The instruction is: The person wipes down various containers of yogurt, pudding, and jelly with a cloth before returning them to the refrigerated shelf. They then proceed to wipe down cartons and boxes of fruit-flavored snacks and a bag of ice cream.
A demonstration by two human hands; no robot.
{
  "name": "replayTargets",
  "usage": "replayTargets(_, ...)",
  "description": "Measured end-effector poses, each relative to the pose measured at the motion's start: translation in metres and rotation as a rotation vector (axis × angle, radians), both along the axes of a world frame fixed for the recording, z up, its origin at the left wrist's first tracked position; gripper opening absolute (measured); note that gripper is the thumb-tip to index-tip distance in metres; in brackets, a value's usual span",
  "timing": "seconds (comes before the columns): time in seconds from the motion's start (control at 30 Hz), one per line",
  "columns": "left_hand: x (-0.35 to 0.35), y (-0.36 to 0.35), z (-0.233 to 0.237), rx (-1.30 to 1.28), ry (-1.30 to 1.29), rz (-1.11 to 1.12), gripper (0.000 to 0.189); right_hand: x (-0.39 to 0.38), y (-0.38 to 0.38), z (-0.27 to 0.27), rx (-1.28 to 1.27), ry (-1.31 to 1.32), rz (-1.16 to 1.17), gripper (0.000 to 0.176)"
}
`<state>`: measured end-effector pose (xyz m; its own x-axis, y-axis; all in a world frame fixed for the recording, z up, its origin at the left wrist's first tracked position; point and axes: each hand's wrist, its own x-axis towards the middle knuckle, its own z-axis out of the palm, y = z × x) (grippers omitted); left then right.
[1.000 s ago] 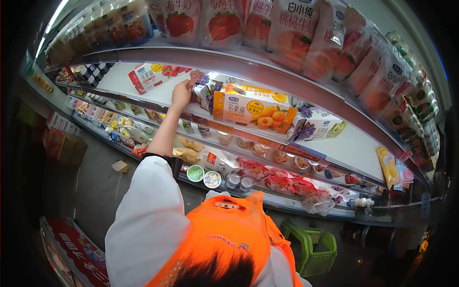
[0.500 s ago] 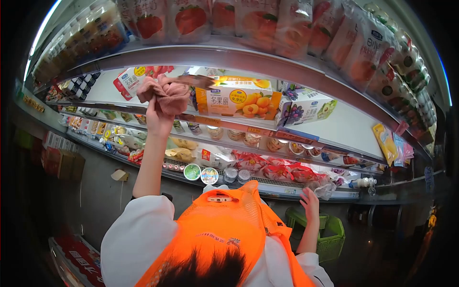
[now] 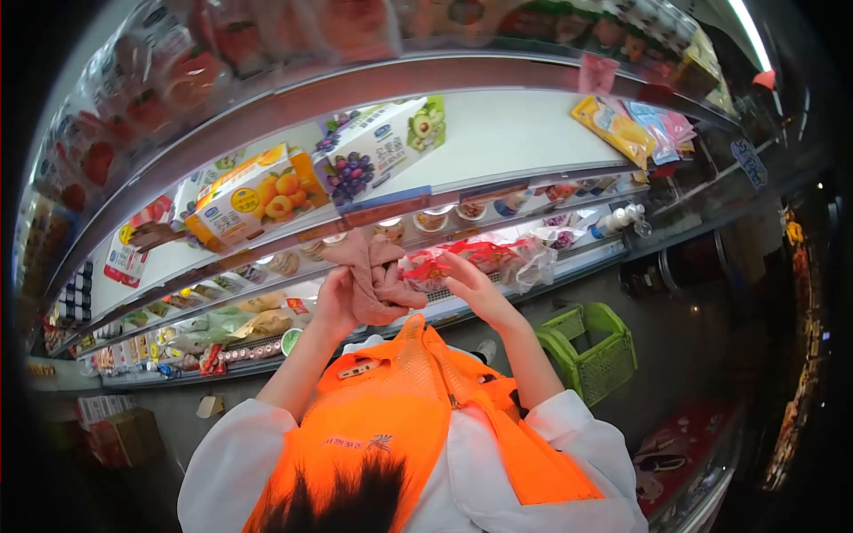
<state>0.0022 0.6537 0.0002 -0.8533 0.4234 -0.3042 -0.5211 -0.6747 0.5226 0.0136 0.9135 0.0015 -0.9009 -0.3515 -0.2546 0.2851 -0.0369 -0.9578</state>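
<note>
Top shelf (image 3: 267, 53) goods are blurred, labels unreadable, frame edges black. Cloth (image 3: 373, 271), pinkish-brown and bunched, is held up in front of the chiller's lower shelves, between both hands. Left hand (image 3: 333, 302): fingers curled tight round its lower part, mostly hidden by folds. Right hand (image 3: 475, 284): fingers half spread, tips at the cloth's right edge; grip or touch, cannot tell. Orange fruit carton (image 3: 258, 191) and blueberry carton (image 3: 373, 147) sit on the white shelf (image 3: 506, 133) above. Green basket (image 3: 595, 351) on grey floor, right.

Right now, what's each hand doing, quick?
Left hand: closed on the pink cloth.
Right hand: fingers at the cloth; grip cannot be told.
</note>
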Motion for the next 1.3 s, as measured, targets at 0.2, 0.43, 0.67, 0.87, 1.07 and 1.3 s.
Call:
replayTargets(0.2, -0.022, 0.150, 0.022, -0.126, 0.208, -0.292, 0.057, 0.012, 0.089, -0.012, -0.364, -0.080, -0.096, 0.047)
replayTargets(0.43, -0.020, 0.299, 0.010, -0.227, 0.081, -0.248, 0.042, 0.043, 0.228, 0.012, -0.655, -0.126, -0.520, 0.036)
replayTargets(0.67, -0.010, 0.363, -0.010, -0.324, -0.102, -0.623, 0.068, 0.056, 0.280, 0.004, -0.670, -0.097, -0.715, 0.036)
replayTargets(0.87, -0.037, 0.366, -0.040, -0.495, 0.126, -0.590, 0.043, 0.038, 0.293, 0.002, -0.573, -0.131, -0.584, 0.034)
replayTargets(1.07, -0.073, 0.374, -0.009, -0.347, 0.093, -0.464, 0.038, 0.042, 0.334, 0.023, -0.721, 0.073, -0.439, 0.051)
replayTargets(1.3, -0.068, 0.414, 0.012, -0.128, 0.225, -0.655, 0.043, 0.048, 0.326, 0.055, 0.268, 0.780, -0.741, 0.044)
